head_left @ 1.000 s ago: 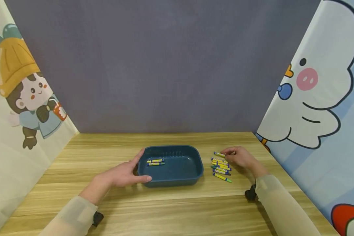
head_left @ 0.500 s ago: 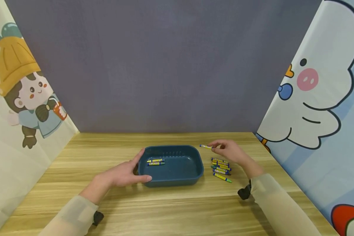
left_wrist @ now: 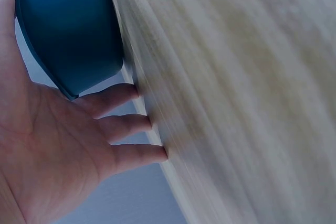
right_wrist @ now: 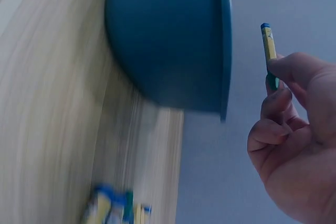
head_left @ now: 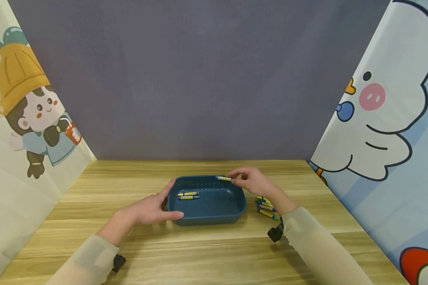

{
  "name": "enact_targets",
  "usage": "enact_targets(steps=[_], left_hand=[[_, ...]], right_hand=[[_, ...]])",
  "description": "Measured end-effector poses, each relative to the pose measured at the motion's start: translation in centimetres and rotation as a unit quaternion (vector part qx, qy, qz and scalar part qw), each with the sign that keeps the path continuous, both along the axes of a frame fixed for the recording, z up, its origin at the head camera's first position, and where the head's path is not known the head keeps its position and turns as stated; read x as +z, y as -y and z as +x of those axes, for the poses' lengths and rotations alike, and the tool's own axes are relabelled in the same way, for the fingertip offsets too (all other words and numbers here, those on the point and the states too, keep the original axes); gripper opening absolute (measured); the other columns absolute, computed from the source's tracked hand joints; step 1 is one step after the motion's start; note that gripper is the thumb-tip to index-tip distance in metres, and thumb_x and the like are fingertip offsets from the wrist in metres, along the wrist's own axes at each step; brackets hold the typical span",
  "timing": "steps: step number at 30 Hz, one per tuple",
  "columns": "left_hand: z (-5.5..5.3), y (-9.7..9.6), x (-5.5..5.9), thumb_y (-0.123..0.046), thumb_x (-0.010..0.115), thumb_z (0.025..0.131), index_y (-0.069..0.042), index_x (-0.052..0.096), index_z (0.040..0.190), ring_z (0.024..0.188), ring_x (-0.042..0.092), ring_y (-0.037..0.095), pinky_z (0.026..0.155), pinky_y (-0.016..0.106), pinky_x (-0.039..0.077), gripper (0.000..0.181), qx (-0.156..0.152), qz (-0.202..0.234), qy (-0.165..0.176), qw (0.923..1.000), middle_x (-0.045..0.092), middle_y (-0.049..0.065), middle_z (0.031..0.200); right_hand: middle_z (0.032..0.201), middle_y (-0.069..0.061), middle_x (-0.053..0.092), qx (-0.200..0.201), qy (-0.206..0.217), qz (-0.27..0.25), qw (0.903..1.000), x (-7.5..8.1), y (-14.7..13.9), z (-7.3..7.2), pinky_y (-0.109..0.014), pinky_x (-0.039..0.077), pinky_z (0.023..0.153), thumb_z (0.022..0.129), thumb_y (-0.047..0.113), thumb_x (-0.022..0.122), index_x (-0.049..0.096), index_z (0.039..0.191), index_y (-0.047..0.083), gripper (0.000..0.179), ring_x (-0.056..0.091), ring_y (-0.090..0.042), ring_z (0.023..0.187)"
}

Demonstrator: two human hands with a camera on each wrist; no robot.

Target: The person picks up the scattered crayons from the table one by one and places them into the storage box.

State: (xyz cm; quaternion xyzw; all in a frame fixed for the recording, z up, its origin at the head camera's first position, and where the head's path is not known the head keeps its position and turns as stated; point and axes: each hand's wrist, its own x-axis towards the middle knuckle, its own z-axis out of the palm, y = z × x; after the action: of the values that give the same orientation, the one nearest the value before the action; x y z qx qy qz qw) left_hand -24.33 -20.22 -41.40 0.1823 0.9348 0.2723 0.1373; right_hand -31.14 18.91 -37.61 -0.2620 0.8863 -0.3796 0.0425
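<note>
A dark blue plastic bin (head_left: 214,219) stands on the table, with two crayons (head_left: 188,196) side by side in its left part. My left hand (head_left: 148,209) spreads across the bin's left end, thumb on the near rim, forefinger by the far corner. Its other fingers (left_wrist: 134,156) stretch straight down to the tabletop in the left wrist view. Between thumb and fingertips my right hand (head_left: 255,182) pinches a green crayon (right_wrist: 269,43) in a yellow wrapper. That hand is raised at the bin's far right corner, the crayon overlapping the back rim in the head view.
Several more crayons (head_left: 265,206) lie in a group right of the bin, partly covered by my right forearm. A wood-grain table (head_left: 199,257) runs back to a grey panel (head_left: 199,79), with cartoon-printed sheets (head_left: 385,130) at both sides.
My right hand has lifted a crayon from the far end of the group and carried it left to the bin's back right. The left hand and bin have stayed put.
</note>
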Motion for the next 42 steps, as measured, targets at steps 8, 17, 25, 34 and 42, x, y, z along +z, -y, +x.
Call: enact_targets(steps=[8, 17, 25, 34, 42], left_hand=[[-0.1, 0.0, 0.0, -0.076, 0.073, 0.093, -0.028, -0.009, 0.178, 0.138, 0.064, 0.038, 0.116, 0.061, 0.049, 0.127, 0.003, 0.004, -0.001, 1.0, 0.055, 0.03, 0.16], [-0.2, 0.1, 0.0, -0.075, 0.072, 0.095, -0.028, -0.011, 0.178, 0.137, 0.064, 0.036, 0.114, 0.061, 0.05, 0.126, -0.005, 0.016, 0.016, 0.9997, 0.056, 0.027, 0.161], [-0.1, 0.1, 0.0, -0.075, 0.07, 0.096, -0.027, -0.011, 0.178, 0.147, 0.058, 0.04, 0.117, 0.063, 0.048, 0.125, -0.01, 0.019, 0.016, 0.9996, 0.045, 0.028, 0.169], [0.0, 0.1, 0.2, -0.076, 0.07, 0.095, -0.025, -0.01, 0.178, 0.149, 0.055, 0.043, 0.116, 0.064, 0.048, 0.126, -0.002, 0.015, 0.025, 0.9996, 0.044, 0.028, 0.17], [0.0, 0.1, 0.1, -0.077, 0.069, 0.095, -0.025, -0.011, 0.178, 0.147, 0.057, 0.046, 0.116, 0.065, 0.048, 0.126, -0.001, 0.004, 0.025, 0.9997, 0.047, 0.032, 0.166]], right_hand=[[0.125, -0.011, 0.074, 0.04, 0.006, -0.009, 0.9992, -1.2, 4.5, 0.0, -0.026, 0.046, 0.062, 0.107, 0.012, 0.07, 0.081, 0.13, 0.013, 0.026, 0.051, -0.01, 0.067], [0.128, -0.004, 0.073, 0.045, 0.017, 0.026, 0.9985, -2.7, 9.1, 0.9, -0.028, 0.047, 0.069, 0.109, 0.016, 0.068, 0.082, 0.13, 0.021, 0.025, 0.051, -0.011, 0.07], [0.131, -0.003, 0.074, 0.046, 0.016, 0.045, 0.9978, -4.2, 11.4, 0.7, -0.039, 0.055, 0.093, 0.108, 0.015, 0.07, 0.083, 0.126, 0.02, 0.023, 0.065, -0.019, 0.112], [0.129, -0.002, 0.076, 0.048, 0.017, 0.081, 0.9954, -4.7, 12.0, 0.6, -0.048, 0.053, 0.108, 0.106, 0.013, 0.073, 0.085, 0.12, 0.021, 0.021, 0.065, -0.024, 0.126], [0.123, 0.002, 0.078, 0.054, 0.005, 0.115, 0.9919, -5.2, 12.4, 0.2, -0.038, 0.055, 0.098, 0.103, 0.011, 0.078, 0.086, 0.117, 0.023, 0.02, 0.067, -0.016, 0.109]])
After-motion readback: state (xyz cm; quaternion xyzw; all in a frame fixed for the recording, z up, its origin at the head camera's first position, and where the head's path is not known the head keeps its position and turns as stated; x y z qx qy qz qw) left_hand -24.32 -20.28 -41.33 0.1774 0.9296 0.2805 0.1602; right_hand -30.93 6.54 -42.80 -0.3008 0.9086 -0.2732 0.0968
